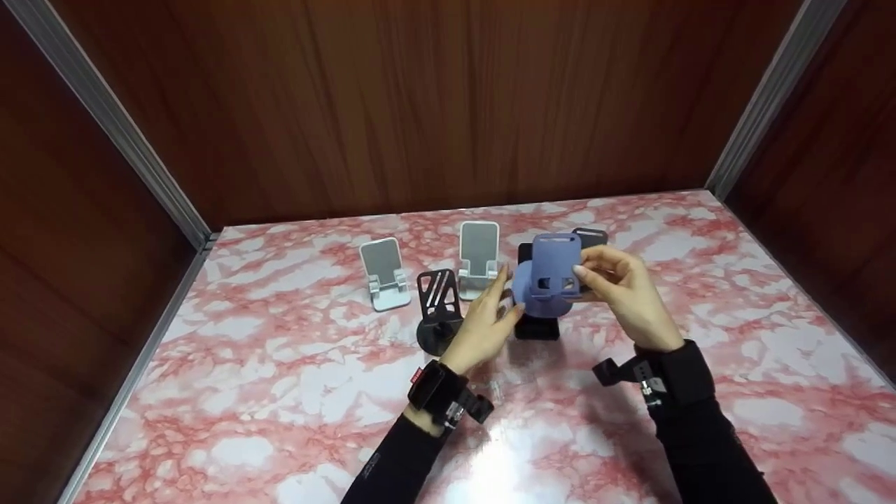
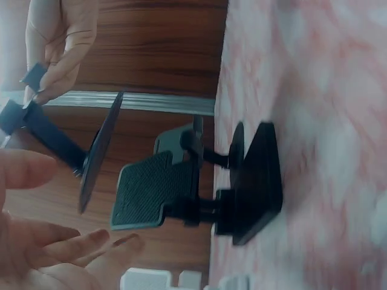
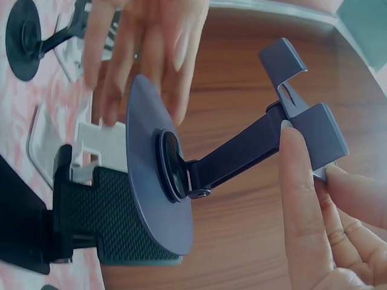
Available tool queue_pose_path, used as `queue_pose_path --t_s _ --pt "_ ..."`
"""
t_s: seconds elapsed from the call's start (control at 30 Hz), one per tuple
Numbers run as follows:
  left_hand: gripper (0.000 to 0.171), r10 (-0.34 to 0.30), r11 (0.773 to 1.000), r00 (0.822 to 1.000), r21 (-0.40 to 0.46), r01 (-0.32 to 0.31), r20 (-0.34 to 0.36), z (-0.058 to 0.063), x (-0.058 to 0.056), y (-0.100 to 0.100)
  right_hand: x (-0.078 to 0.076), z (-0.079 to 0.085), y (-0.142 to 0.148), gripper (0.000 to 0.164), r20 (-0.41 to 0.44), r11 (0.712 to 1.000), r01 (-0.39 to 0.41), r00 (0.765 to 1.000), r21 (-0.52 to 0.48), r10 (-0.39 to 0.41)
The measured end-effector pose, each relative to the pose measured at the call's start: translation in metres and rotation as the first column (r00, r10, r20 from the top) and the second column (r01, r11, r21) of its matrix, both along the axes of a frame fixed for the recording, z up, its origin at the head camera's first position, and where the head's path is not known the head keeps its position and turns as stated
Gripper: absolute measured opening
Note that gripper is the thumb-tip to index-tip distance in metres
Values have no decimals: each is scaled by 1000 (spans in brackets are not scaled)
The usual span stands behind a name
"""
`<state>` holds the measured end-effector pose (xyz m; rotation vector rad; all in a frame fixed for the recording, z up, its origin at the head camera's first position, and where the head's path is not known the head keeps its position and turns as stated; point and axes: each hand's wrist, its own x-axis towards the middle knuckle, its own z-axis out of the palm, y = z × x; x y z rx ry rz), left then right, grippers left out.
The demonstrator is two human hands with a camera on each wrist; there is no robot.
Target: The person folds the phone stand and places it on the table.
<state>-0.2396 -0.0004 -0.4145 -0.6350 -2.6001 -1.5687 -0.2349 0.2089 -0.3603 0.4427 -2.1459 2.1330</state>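
My right hand [image 1: 631,297] pinches a purple phone stand [image 1: 556,260] by its upper plate and holds it above the table. In the right wrist view, its folding arm [image 3: 239,151] runs down to a round base [image 3: 154,175], which is tilted. Close to that base is my left hand [image 1: 481,329], fingers extended and spread; in the left wrist view a gap shows between them and the base. Behind and below the purple stand is a black phone stand [image 1: 537,330] with a rectangular base and a textured pad [image 2: 151,190].
Left of the hands stand two white phone stands with grey pads, one nearer [image 1: 479,248] and one farther left [image 1: 383,262]. A black round-based stand [image 1: 435,336] is beside my left hand. Another dark stand [image 1: 591,239] is partly hidden behind my right hand. Wooden panels enclose the marbled table [image 1: 280,406].
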Motion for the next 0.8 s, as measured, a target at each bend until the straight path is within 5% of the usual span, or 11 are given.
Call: queue_pose_path --t_s 0.13,0.3,0.53,0.8 --pt "63 -18 990 997 144 8 71 -5 -6 4 2 -1 -7 21 4 1000 -30 1000 1 30" --pt "54 -60 946 978 323 -8 198 -10 -11 4 2 -4 -12 22 -3 998 -26 1000 64 26" --pt "43 -88 907 954 419 -42 286 -6 -13 -1 2 -6 -14 21 6 996 -18 1000 89 17" --pt "33 -81 904 956 424 -48 281 10 -2 -2 3 -5 -17 25 2 990 12 1000 140 -13"
